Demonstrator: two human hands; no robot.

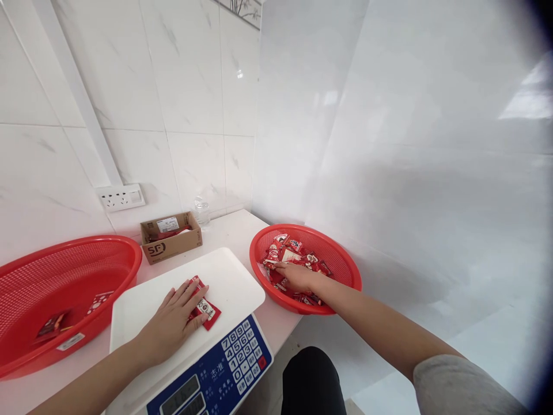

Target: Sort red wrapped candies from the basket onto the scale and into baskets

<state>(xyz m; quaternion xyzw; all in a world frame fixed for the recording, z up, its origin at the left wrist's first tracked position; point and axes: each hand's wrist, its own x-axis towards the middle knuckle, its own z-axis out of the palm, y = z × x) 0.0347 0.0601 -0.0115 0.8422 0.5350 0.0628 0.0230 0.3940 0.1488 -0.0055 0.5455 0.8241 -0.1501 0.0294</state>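
My left hand (177, 317) lies with its fingers spread over a red snack packet (209, 311) with white and dark lettering. The packet rests on the white platform (233, 276) of an electronic scale. My right hand (295, 276) reaches into the right red plastic basket (352, 276), its visible fingers stretched out and touching the wrappers there. Several small red packets (311, 262) are heaped in that basket. Parts of the right fingertips are hidden among them, and I cannot see anything gripped.
Another red basket (125, 259) at left holds a few packets (52, 325). A small cardboard box (175, 249) and a clear plastic bottle (201, 211) stand by the tiled wall. The scale's blue keypad (242, 354) faces me. A wall socket (121, 197) is above the box.
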